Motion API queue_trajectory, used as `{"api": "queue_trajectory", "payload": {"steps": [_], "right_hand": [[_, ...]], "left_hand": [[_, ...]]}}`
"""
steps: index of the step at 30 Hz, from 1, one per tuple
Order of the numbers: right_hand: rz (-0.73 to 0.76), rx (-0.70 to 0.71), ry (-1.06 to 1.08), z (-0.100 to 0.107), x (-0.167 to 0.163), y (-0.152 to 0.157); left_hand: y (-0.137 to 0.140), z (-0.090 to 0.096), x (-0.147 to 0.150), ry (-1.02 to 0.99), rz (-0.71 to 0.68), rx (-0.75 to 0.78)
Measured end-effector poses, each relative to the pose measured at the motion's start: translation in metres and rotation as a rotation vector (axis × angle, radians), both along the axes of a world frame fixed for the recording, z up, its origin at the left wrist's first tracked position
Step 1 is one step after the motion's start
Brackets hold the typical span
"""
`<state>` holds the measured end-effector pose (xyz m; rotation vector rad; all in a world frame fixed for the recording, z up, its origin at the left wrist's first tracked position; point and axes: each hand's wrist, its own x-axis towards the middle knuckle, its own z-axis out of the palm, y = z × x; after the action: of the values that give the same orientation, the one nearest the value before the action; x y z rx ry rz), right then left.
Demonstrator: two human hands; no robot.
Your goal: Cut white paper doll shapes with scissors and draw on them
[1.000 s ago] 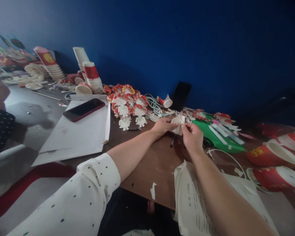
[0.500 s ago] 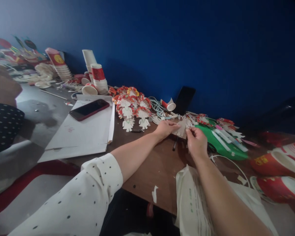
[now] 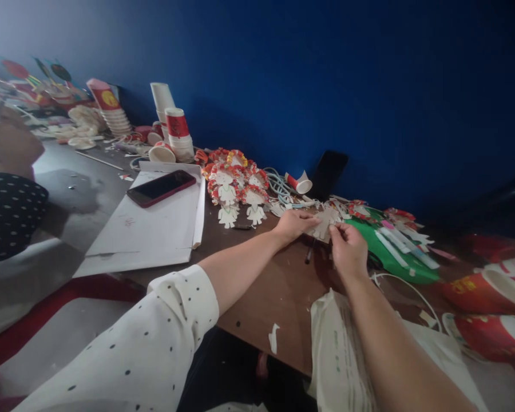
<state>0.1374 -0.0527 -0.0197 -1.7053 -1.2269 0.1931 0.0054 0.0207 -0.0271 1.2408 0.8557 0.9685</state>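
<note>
A brown desk (image 3: 266, 303) stands before a blue wall (image 3: 257, 68). Left hand (image 3: 292, 226) and right hand (image 3: 349, 250) grip one pale paper figure (image 3: 323, 222), just left of the green sheet (image 3: 395, 266); one red-edged phone (image 3: 161, 187) lies well left of that sheet. The figure's doll outline shows more fully than a second ago.

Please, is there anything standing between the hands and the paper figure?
Nothing visible does. The left hand and the right hand hold the paper figure directly, at opposite sides. The paper scraps lie behind the left hand, not between.
</note>
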Motion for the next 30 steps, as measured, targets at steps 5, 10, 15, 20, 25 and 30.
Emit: {"api": "queue_trajectory", "payload": {"steps": [5, 10, 15, 20, 25, 30], "right_hand": [[0.000, 0.004, 0.006, 0.0000, -0.0004, -0.0009], [-0.001, -0.004, -0.016, 0.0007, 0.0001, -0.0002], [0.001, -0.022, -0.013, 0.0027, 0.0012, -0.0003], [0.048, -0.039, 0.017, 0.0046, 0.0029, -0.0015], [0.139, -0.052, 0.077, 0.0025, 0.0028, -0.0004], [0.163, -0.064, 0.092, 0.0026, 0.0000, -0.0009]], "left_hand": [[-0.0017, 0.0027, -0.0010, 0.014, 0.010, -0.015], [-0.0010, 0.0017, -0.0010, 0.006, -0.005, -0.016], [0.0027, -0.0043, -0.0009, -0.058, -0.078, -0.032], [0.0047, -0.0048, -0.0024, -0.093, -0.130, -0.051], [0.0031, -0.0030, -0.0025, -0.094, -0.142, -0.038], [0.0010, -0.0002, -0.0025, -0.052, -0.093, -0.060]]}}
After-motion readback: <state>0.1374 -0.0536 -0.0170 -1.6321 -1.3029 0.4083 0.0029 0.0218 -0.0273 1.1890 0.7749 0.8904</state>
